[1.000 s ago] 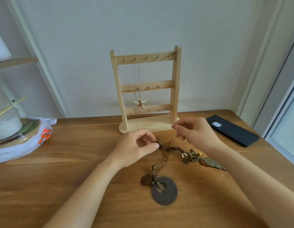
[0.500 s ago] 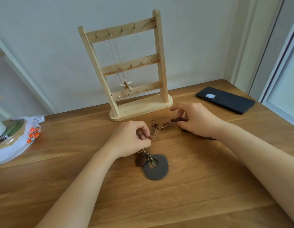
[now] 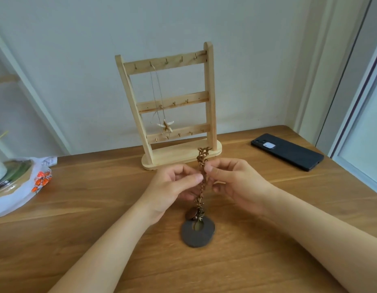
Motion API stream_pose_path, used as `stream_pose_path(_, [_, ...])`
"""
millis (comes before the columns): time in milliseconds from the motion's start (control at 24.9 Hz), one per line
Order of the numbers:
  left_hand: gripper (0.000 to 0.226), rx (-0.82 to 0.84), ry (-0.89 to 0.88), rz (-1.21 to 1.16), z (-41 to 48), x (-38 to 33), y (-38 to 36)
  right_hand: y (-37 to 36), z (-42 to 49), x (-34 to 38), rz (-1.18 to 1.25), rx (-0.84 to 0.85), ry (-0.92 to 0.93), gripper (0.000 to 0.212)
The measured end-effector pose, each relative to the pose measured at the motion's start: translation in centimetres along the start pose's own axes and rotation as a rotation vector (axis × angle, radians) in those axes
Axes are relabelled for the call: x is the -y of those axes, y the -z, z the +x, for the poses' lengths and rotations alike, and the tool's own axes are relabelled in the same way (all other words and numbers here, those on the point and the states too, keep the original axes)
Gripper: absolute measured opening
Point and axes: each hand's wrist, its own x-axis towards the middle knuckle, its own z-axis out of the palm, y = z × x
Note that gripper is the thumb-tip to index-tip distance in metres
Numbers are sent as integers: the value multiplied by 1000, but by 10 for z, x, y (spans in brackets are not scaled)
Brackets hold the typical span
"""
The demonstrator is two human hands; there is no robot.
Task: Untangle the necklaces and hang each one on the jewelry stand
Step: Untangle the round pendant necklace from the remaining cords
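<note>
A wooden jewelry stand [image 3: 208,92] with three hook rails stands at the back of the table. A thin necklace with a starfish pendant [image 3: 166,124] hangs from its top rail. In front of the stand I hold a brown braided necklace cord [image 3: 202,160] upright. My left hand [image 3: 172,187] pinches the cord from the left, and my right hand [image 3: 236,182] pinches it from the right, thumbs almost touching. Below my hands hang small charms and a dark round ring pendant [image 3: 197,233], which rests on the table.
A black phone [image 3: 289,152] lies at the back right of the wooden table [image 3: 98,208]. At the left edge sits a white plastic bag [image 3: 25,187] with orange print around a round dish. A wall runs behind the stand, and a door frame is at the right.
Both hands have come together and lifted the braided cord upright. The right hand moved left from the table toward the left hand. The leaf and shell charms that lay to the right are gone from sight.
</note>
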Motion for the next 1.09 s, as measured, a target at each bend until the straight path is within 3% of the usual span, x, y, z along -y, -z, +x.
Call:
stream_pose_path(161, [7, -262, -188, -8, 3, -1, 3, 0, 1, 4, 14, 32, -44, 8])
stream_pose_path(241, [5, -299, -268, -5, 6, -3, 4, -2, 1, 4, -14, 26, -59, 8])
stream_pose_path(724, [9, -173, -263, 289, 4, 7, 6, 1, 1, -3, -419, -100, 97, 4])
stream_pose_path(845, [7, -179, -256, 375, 5, 9, 4, 3, 1, -2, -426, -93, 167, 14])
stream_pose_path(966, [6, -140, -257, 418, 3, 10, 1, 3, 1, -3, -500, -73, 192, 9])
stream_pose_path(1086, [10, -142, -197, 345, 4, 11, 1, 6, 4, -4, -334, -129, 127, 7])
